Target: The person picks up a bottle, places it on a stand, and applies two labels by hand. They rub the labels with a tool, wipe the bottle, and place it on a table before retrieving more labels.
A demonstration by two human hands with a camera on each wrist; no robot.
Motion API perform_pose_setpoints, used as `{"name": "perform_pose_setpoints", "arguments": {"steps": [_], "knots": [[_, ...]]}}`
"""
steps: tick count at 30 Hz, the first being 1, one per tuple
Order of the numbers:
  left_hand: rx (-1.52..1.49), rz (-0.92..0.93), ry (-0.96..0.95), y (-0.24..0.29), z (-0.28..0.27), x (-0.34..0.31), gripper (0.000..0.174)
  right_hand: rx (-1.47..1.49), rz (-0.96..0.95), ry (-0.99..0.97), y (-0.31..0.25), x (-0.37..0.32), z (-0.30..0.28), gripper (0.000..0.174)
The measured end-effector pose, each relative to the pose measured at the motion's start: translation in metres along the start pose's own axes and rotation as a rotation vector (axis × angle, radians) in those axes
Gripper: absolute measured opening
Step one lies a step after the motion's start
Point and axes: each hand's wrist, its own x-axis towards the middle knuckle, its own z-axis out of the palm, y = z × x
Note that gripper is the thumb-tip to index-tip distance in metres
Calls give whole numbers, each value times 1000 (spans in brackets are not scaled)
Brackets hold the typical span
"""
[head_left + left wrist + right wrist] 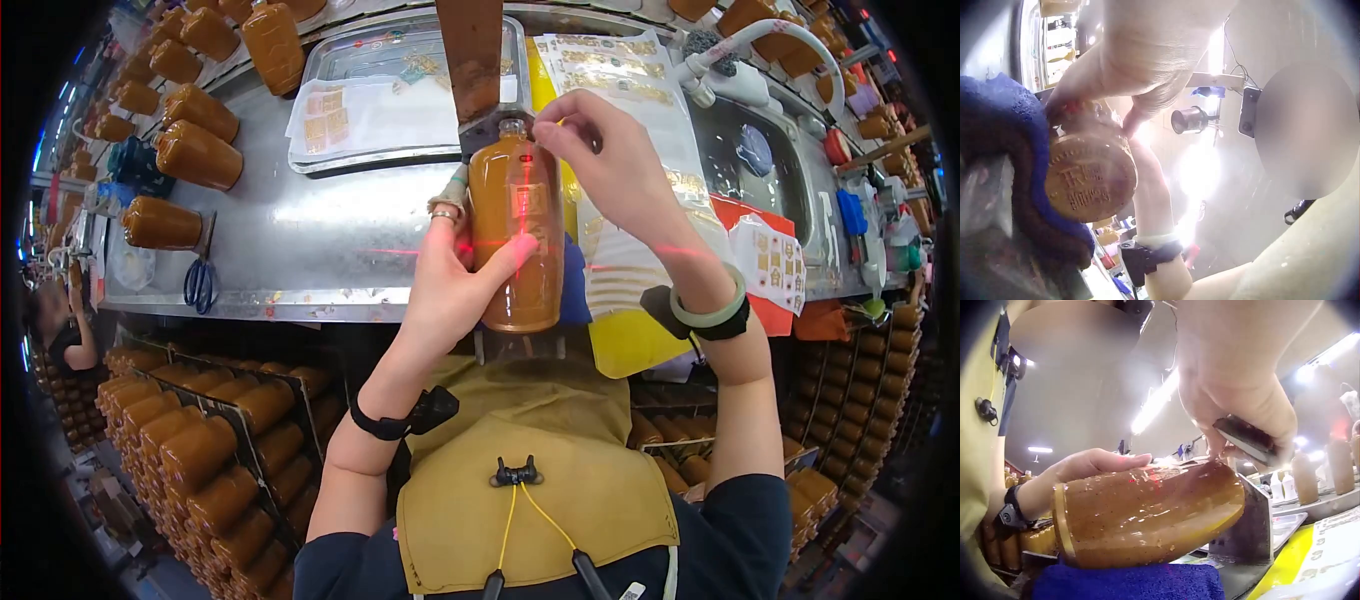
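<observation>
Brown bottle (pixel 490 200): lying on its side over a blue cloth (pixel 1129 584), neck (pixel 512 130) up against a metal plate (pixel 1250 531), base (pixel 1091 178) toward the person.
Left hand (pixel 447 290): curled part-way round the body, thumb laid along the upper face, gripping it.
Right hand (pixel 625 175): fingers bent in beside the neck, tips close to the shoulder; I can't tell whether they pinch anything.
Weight: fairly heavy, I'd guess, and apt to roll.
Feel: stiff, probably glass or glazed; breakable if knocked on the metal.
Surface: glossy and wet-looking, so likely slippery.
Hold: best round the broad body, cloth underneath, keeping off the gold label (pixel 527 198).
</observation>
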Motion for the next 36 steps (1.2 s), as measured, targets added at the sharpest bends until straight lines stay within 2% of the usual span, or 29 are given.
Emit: {"name": "perform_pose_setpoints", "arguments": {"steps": [2, 5, 8, 12, 19, 21, 23, 24, 25, 28, 31, 36], "knots": [[19, -22, -8, 3, -3, 3, 65, 102, 58, 58, 9, 4, 3, 29], [69, -69, -23, -2, -11, 5, 73, 224, 217, -66, 5, -3, 12, 44], [63, -79, -43, -3, -14, 7, 83, 344, 184, -26, 12, -7, 19, 43], [11, -113, -53, 3, -13, 6, 93, 293, 196, -4, 11, -5, 20, 40], [20, -105, -62, 0, -14, 8, 94, 326, 189, 0, 10, -6, 20, 38], [-24, -121, -64, 0, -15, 10, 88, 558, 263, 49, 2, -11, 17, 37], [-81, -138, -29, 3, -16, 16, 85, 631, 289, 47, 12, -23, 16, 38], [-138, -156, 6, 3, -16, 19, 81, 704, 317, 46, 16, -31, 17, 39], [-138, -125, 11, 1, -16, 20, 77, 651, 294, 80, 15, -37, 23, 45], [-82, -108, 26, 0, -14, 19, 79, 543, 235, 80, 19, -55, 36, 63], [-49, -117, 15, 0, -16, 19, 80, 631, 280, 64, 9, -54, 36, 69], [-91, -134, 23, 2, -16, 19, 78, 596, 286, 63, 10, -54, 36, 69]]}}
